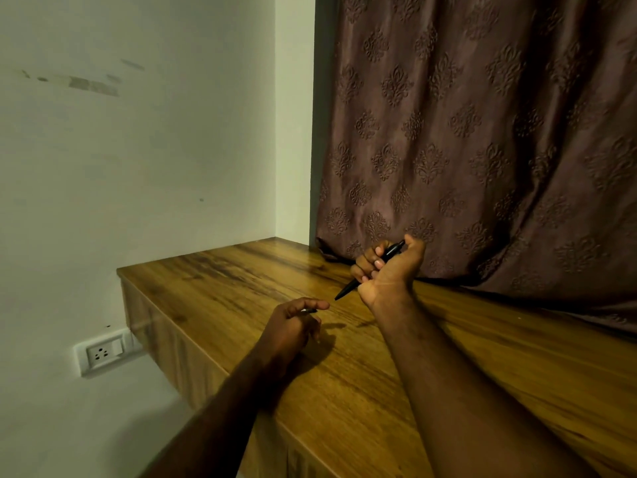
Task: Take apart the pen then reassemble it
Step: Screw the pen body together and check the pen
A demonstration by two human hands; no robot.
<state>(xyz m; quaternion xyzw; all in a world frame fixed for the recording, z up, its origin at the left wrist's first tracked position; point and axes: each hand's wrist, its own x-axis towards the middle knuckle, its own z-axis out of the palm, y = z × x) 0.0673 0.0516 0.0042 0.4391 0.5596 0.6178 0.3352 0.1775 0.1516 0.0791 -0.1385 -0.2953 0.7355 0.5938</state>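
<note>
A black pen (351, 288) is gripped in my right hand (389, 267), raised above the wooden table (344, 374) with its pointed tip slanting down and to the left and its clicker end up by my thumb. My fingers wrap the middle of the barrel. My left hand (293, 322) hovers low over the table just left of the pen's tip, fingers curled, pinching a small thin dark piece (309, 311) between thumb and forefinger. What that piece is cannot be told.
A brown patterned curtain (482, 150) hangs behind the table and drapes onto its back edge. A white wall stands at the left, with a wall socket (103, 351) below the table's left end. The table's left edge drops off near my left forearm.
</note>
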